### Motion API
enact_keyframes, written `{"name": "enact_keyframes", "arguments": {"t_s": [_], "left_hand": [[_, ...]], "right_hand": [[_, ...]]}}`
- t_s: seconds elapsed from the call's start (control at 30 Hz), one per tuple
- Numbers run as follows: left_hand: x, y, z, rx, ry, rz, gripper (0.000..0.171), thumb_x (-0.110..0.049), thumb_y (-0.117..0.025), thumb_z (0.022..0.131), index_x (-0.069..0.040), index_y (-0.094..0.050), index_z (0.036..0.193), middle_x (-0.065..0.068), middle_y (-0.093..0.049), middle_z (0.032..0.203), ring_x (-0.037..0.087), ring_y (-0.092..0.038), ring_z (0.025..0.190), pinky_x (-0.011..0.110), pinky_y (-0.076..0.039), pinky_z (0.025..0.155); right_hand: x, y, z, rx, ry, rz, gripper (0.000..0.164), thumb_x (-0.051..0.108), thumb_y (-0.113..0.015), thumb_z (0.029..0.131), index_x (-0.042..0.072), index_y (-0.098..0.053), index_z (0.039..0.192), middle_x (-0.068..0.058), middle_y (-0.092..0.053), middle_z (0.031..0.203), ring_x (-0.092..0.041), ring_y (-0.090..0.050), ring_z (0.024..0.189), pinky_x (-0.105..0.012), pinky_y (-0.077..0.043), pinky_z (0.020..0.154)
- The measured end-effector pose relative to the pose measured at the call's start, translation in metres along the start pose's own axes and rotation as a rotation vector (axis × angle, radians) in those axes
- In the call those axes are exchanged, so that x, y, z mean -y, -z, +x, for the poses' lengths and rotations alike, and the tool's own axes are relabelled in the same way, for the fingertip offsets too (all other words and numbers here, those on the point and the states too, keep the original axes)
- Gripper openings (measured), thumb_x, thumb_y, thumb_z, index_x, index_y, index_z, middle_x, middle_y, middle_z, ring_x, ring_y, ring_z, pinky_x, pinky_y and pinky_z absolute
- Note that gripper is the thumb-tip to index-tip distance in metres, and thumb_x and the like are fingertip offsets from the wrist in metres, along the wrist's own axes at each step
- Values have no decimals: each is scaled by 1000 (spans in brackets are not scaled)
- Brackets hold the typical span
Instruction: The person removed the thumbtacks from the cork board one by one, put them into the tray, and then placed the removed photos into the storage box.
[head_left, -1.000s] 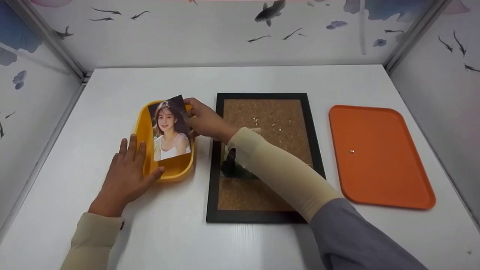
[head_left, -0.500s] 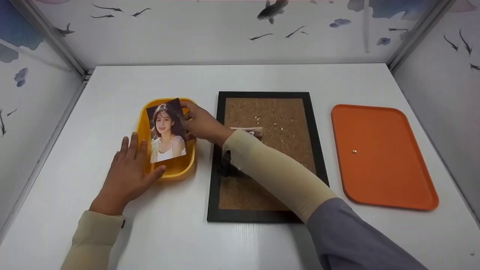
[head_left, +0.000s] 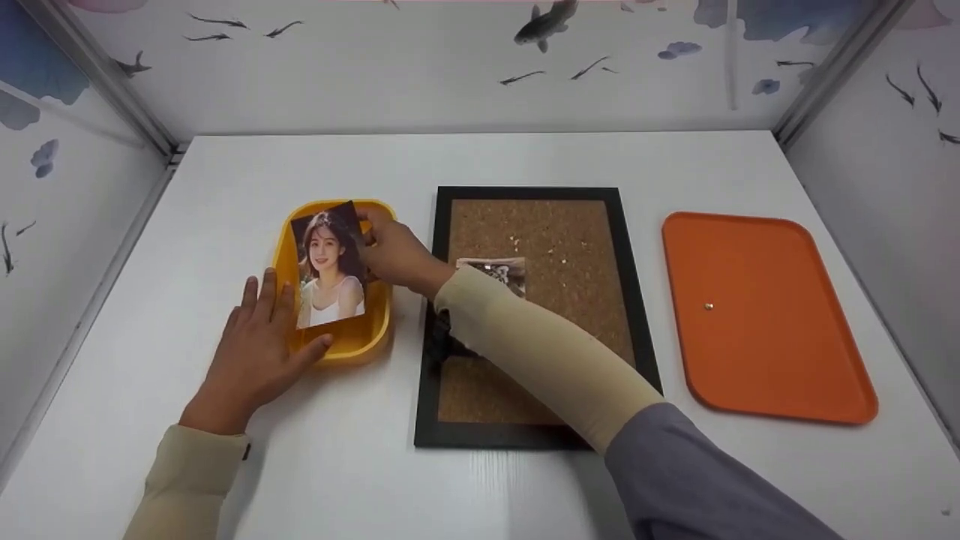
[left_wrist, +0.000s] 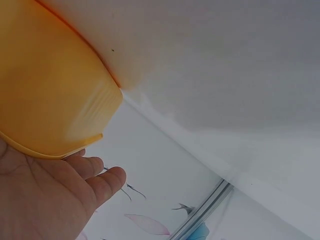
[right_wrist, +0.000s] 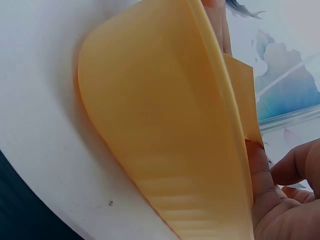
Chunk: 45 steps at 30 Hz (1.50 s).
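My right hand (head_left: 401,251) pinches the right edge of a portrait photo (head_left: 330,296) between thumb and fingers. The photo, a person in a white top, is tilted over the yellow container (head_left: 360,345), overlapping its inside. Part of it rises above the container's rim in the right wrist view, where thumb and fingers (right_wrist: 295,165) show at its edge. My left hand (head_left: 255,352) lies along the container's left side, fingers straight at the rim and thumb at the near corner. In the left wrist view its palm (left_wrist: 45,195) is beside the yellow wall.
A black-framed cork board (head_left: 480,390) lies in the middle, partly under my right forearm. A small picture (head_left: 499,268) is on it, mostly hidden by the sleeve, and several shiny specks show. An orange tray (head_left: 780,330) at the right holds one tiny shiny piece (head_left: 708,306).
The right hand has carried the photo a little left and down over the yellow container. More of the picture on the cork board shows. The left hand stays in place.
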<state>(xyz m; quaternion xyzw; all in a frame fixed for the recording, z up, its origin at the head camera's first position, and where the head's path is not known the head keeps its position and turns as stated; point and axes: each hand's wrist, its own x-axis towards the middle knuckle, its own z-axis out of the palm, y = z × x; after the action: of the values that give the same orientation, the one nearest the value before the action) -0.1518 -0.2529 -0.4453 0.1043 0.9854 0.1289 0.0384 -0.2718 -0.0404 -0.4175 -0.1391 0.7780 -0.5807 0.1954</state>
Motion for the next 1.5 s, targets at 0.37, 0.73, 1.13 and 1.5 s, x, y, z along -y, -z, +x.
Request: {"name": "enact_keyframes", "arguments": {"t_s": [0.37,0.73,1.13,1.5], "left_hand": [[2,-6,-1,-19,-1,2,99,-67,-46,94,3,-14,157,26,-2,163,46,5,148,69,-12,110],[3,-7,-1,-41,-1,8,99,-67,-47,94,4,-18,156,26,-3,163,46,5,148,69,-13,110],[1,-4,-3,-17,4,11,100,-69,-43,94,4,-15,156,24,0,163,45,7,148,68,-11,111],[0,-2,-1,-26,-8,11,99,-70,-41,95,4,-14,156,22,2,164,43,8,148,67,-12,112]], "right_hand": [[0,-6,-3,4,-12,-75,54,15,-62,99,14,-40,148,-5,-65,96,-16,-68,77,-26,-57,66],[6,-14,-4,-2,-70,-158,57,17,-64,98,18,-39,149,-2,-67,92,-14,-67,75,-25,-56,68],[8,-20,-5,22,-78,-203,54,20,-65,98,21,-42,147,1,-67,103,-10,-67,83,-23,-56,74],[10,-18,-4,58,-54,-244,47,17,-65,97,19,-48,141,3,-67,99,-11,-66,82,-23,-54,73]]}}
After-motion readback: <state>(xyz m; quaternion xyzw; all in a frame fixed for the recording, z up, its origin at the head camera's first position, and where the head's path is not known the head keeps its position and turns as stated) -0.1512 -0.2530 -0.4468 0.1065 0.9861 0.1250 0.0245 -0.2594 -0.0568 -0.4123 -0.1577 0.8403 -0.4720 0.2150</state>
